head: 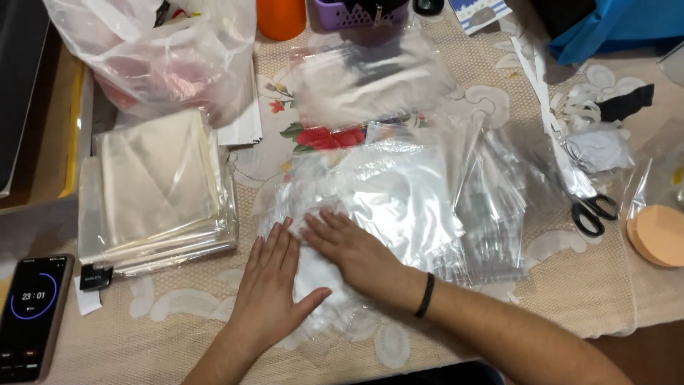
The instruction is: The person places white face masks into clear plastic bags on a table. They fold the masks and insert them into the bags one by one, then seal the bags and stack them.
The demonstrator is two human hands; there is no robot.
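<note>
A pile of clear plastic bags (399, 192) lies in the middle of the table. One bag holds a white item (317, 274) near the front edge. My left hand (271, 281) rests flat on that bag, fingers together and pointing away from me. My right hand (349, 249), with a black band at the wrist, lies flat on the same bag just beside it, fingers pointing left. Neither hand grips anything.
A stack of packed clear bags (157, 189) sits at left, a phone with a timer (32, 314) at the lower left. Black-handled scissors (588, 207) and an orange round sponge (659, 235) lie at right. A full plastic bag (157, 50), orange cup (281, 18) and purple basket (356, 13) stand at the back.
</note>
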